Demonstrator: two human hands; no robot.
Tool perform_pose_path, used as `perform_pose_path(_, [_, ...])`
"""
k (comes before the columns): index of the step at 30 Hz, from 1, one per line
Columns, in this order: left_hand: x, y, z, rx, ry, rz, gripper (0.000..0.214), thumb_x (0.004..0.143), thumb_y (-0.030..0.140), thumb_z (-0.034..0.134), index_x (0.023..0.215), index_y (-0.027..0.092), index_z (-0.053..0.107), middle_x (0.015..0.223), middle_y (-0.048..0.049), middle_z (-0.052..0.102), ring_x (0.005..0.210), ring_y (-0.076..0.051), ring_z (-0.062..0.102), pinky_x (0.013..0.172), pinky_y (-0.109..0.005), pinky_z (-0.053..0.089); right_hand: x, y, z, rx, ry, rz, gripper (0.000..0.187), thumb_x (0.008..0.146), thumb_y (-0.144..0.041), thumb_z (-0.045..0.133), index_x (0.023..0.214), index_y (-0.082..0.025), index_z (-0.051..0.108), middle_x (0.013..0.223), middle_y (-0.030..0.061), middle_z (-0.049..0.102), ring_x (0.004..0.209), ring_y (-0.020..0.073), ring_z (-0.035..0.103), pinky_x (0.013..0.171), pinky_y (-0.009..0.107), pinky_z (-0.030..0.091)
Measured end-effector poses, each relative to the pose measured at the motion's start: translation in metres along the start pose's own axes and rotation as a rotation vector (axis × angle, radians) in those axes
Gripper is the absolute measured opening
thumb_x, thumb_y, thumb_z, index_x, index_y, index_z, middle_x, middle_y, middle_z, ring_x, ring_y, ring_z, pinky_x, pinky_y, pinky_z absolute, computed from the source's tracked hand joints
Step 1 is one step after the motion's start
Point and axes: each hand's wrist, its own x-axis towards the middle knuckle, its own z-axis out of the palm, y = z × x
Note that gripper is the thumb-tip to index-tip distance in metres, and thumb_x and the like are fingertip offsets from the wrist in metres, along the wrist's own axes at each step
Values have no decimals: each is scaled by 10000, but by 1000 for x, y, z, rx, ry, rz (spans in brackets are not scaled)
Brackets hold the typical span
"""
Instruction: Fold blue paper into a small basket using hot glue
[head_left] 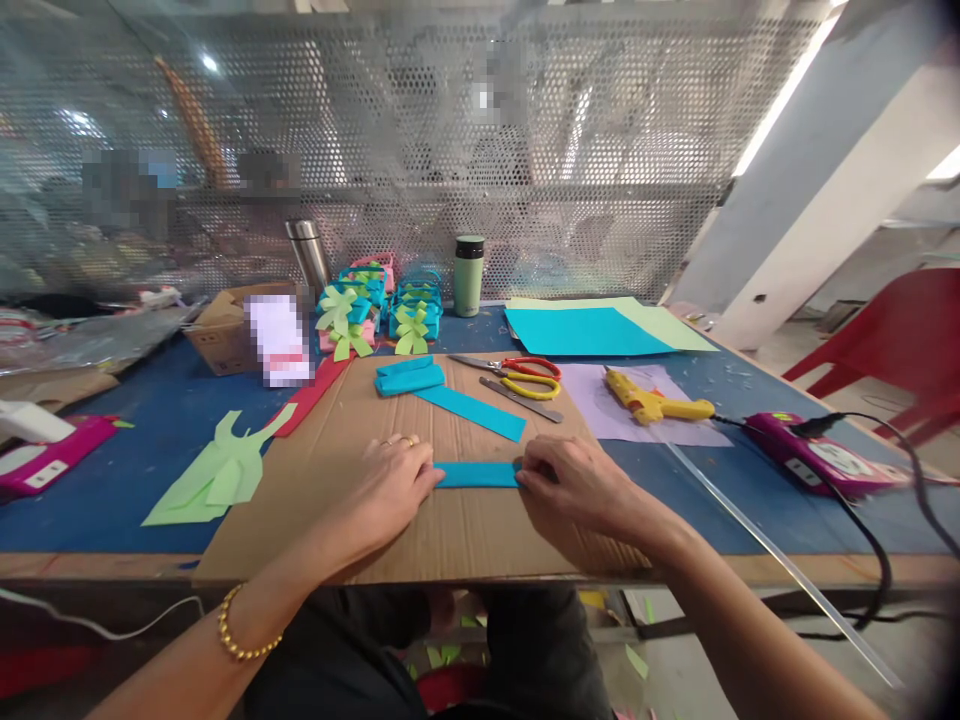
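A short blue paper strip (477,474) lies flat on a sheet of brown cardboard (360,420). My left hand (390,485) presses its left end with the fingers curled down on it. My right hand (574,485) pinches and presses the strip's right end. Farther back on the cardboard lie a longer blue strip (471,411) and a folded stack of blue strips (409,376).
Scissors (525,374) with red and yellow handles and a metal ruler (520,399) lie beyond the strips. A yellow glue gun (652,400) rests on lilac paper. Blue and green sheets (592,328), finished paper baskets (382,300), two flasks, green cut-outs (217,470), a power strip (817,455) and a red chair (900,350) surround them.
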Motion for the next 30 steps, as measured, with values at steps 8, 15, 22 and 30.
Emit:
perform_pose_path(8, [6,2,-2,50,-33,2,261,974,257,514,721,206,473,811,-25,631,764,-209,579,677,-320,357,-2,6,3,52,2,-1,53,842,-200,564,804,-193,600,758,24,669,693,161,557,632,279,326])
perform_pose_path(15, [5,7,-8,83,-80,-13,257,977,260,529,733,207,467,838,-32,641,790,-211,589,700,-329,377,-8,3,7,12,56,-10,111,869,-195,517,760,-203,534,742,9,624,666,152,505,641,288,309])
perform_pose_path(22, [4,8,-4,143,-65,-35,267,988,273,515,734,206,467,851,-43,659,836,-228,611,707,-331,374,-10,1,5,39,59,13,98,878,-172,524,793,-194,567,824,26,659,746,165,558,677,280,338])
perform_pose_path(30, [3,10,-5,167,-102,-37,244,1030,262,425,823,184,528,907,-58,665,879,-236,607,733,-337,377,-8,2,2,12,9,53,156,942,-222,489,839,-185,600,864,55,691,812,196,609,691,292,342])
